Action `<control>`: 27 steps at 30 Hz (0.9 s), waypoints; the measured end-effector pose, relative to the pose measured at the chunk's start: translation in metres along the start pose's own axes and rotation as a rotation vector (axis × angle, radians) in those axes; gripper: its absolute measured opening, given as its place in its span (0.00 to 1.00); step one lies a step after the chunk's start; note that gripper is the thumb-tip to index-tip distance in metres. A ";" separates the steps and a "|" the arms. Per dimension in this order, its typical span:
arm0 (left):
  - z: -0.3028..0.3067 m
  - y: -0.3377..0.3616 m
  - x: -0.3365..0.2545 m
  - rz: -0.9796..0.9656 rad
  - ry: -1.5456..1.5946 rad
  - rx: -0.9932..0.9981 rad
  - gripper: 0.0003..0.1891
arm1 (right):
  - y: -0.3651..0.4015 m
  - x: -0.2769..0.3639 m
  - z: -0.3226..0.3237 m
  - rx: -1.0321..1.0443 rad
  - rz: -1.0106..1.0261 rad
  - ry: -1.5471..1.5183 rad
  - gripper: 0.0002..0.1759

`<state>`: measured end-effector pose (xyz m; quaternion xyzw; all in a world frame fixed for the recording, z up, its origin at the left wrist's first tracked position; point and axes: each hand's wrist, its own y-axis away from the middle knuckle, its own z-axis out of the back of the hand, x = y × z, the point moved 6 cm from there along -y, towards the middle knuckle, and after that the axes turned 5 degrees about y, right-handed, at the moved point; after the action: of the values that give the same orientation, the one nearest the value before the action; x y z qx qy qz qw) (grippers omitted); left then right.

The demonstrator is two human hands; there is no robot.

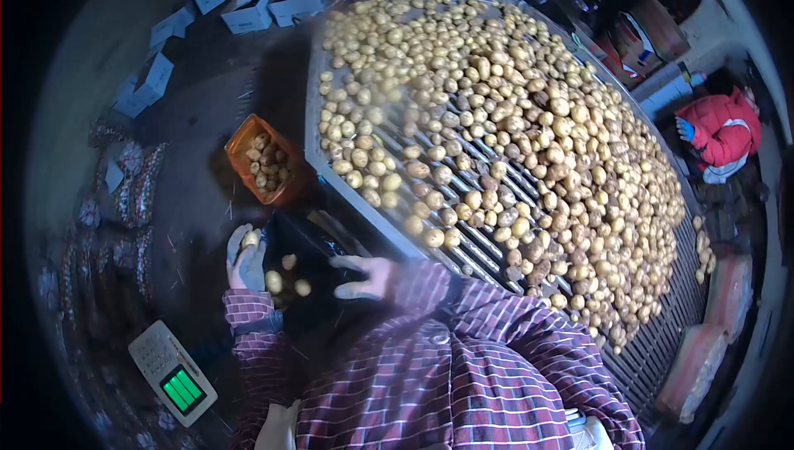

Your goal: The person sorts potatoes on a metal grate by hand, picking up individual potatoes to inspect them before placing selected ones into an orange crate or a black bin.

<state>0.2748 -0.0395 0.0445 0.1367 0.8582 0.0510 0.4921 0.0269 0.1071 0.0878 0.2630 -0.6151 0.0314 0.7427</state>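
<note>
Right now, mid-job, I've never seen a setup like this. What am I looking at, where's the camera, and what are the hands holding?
There is one view, from a camera on the worker's head, looking down. The left hand, gloved, grips a potato. The right hand rests at a dark bin holding a few potatoes. Ahead, a slatted metal table is heaped with potatoes. An orange crate, a scale and a person in red are nearby.

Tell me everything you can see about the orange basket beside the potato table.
The orange basket looks like plastic, roughly rectangular with rounded corners, open on top. It is partly filled with small yellowish potatoes. It sits beside the left edge of the metal sorting table. No hand touches it; what it rests on is too dark to tell.
</note>
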 end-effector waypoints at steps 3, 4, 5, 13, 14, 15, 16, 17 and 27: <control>-0.056 -0.010 0.030 0.062 -0.268 0.090 0.22 | 0.047 -0.058 0.024 -0.187 -0.105 0.064 0.31; -0.077 -0.015 0.044 0.124 -0.262 0.117 0.21 | 0.070 -0.068 0.037 -0.262 -0.116 0.090 0.28; -0.101 -0.019 0.064 0.203 -0.191 0.190 0.20 | 0.096 -0.078 0.047 -0.428 -0.039 0.166 0.25; -0.276 -0.037 0.188 -0.163 -0.642 0.736 0.17 | 0.314 -0.184 0.066 -1.412 -0.389 0.168 0.18; -0.291 -0.037 0.201 -0.309 -0.780 0.804 0.16 | 0.329 -0.178 0.061 -1.440 -0.452 0.216 0.18; -0.311 -0.030 0.208 -0.315 -0.869 0.865 0.15 | 0.343 -0.170 0.054 -1.463 -0.520 0.263 0.18; -0.330 -0.022 0.215 -0.418 -0.962 0.915 0.16 | 0.351 -0.167 0.047 -1.475 -0.545 0.340 0.20; -0.347 -0.013 0.223 -0.521 -1.055 0.960 0.17 | 0.356 -0.166 0.037 -1.465 -0.624 0.332 0.20; -0.383 0.063 0.266 -0.593 -1.629 1.436 0.16 | 0.338 -0.162 0.041 -1.358 -0.477 0.297 0.18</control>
<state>-0.1701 0.1149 0.0329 0.1714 0.1101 -0.6786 0.7057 -0.1735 0.4248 0.0606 -0.1352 -0.3179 -0.4837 0.8041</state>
